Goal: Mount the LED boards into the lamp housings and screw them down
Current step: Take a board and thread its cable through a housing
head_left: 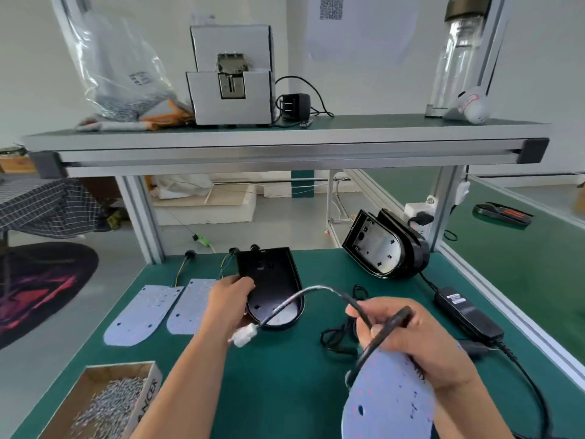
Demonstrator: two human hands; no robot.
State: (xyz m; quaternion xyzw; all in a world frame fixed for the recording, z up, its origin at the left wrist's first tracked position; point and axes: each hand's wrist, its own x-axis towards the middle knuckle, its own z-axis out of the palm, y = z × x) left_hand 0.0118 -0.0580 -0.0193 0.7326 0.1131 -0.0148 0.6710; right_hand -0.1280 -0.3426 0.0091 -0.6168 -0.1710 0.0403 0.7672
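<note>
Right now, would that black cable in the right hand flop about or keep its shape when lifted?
Probably springy rather than limp: the cable arches up from the right hand without sagging. Its white plug hangs at the free end, so it would likely swing when moved.

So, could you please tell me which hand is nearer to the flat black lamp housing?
Left. The left hand holds the lamp housing at its left edge; the right hand is off to its right and nearer the camera, holding a cable and an LED board.

White walls, grey floor (259, 229), aluminium-framed bench with green mat (285, 375) and shelf (285, 137).
</note>
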